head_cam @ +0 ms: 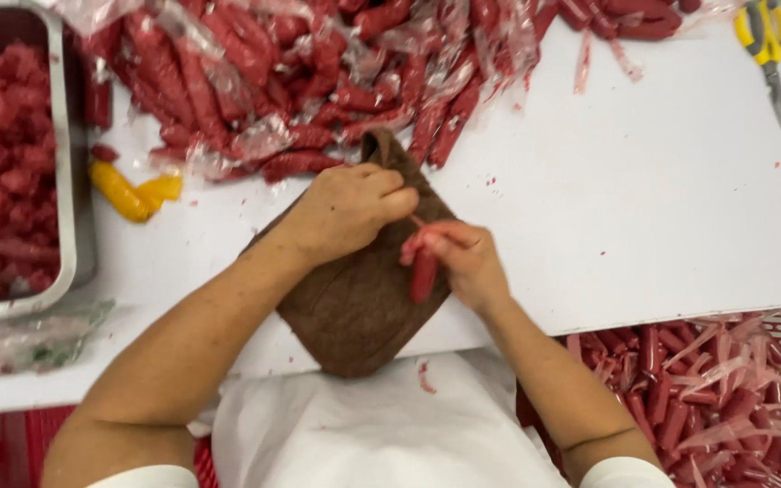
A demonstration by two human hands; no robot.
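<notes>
My right hand [465, 259] grips a small red sausage [423, 274] and holds it upright over a brown cloth [354, 307] that lies on the white table [644, 208]. My left hand [347, 210] meets it from the left, fingertips pinching at the sausage's top end, where a thin strip of casing shows. A big heap of red sausages [318, 81] in clear torn wrapping lies just beyond both hands.
A steel tray [67, 181] of chopped red meat stands at the far left. Beside it lies a yellow object [133, 192]. Yellow-handled scissors [767, 45] rest at the top right. A red crate [707, 398] with peeled sausages and casings sits below the table's edge, right.
</notes>
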